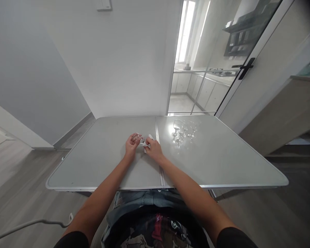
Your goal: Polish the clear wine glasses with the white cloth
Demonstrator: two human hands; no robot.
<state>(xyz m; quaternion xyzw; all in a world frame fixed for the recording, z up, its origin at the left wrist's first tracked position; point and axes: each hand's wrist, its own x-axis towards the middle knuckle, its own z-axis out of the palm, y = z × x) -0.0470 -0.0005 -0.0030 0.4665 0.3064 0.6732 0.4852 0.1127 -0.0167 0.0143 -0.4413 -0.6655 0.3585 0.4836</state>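
Note:
My left hand [130, 144] is closed around the bowl of a small stemmed glass [137, 136], which lies tilted on its side with its foot end toward the right. A crumpled white cloth [150, 137] is bunched in my right hand [153, 148], pressed against the stem end of that glass. Part of the stem and foot is hidden by the cloth and fingers. Both hands are just above the middle of the table, left of its centre seam. Off to the right stand several clear stemmed glasses [180, 132], upright and close together.
The pale folding table [209, 165] has a metal rim and a raised metal seam [157, 132]. Behind it are a white wall and a glass door [201, 58] with a black handle [246, 68]. A grey cable [41, 221] hangs at lower left.

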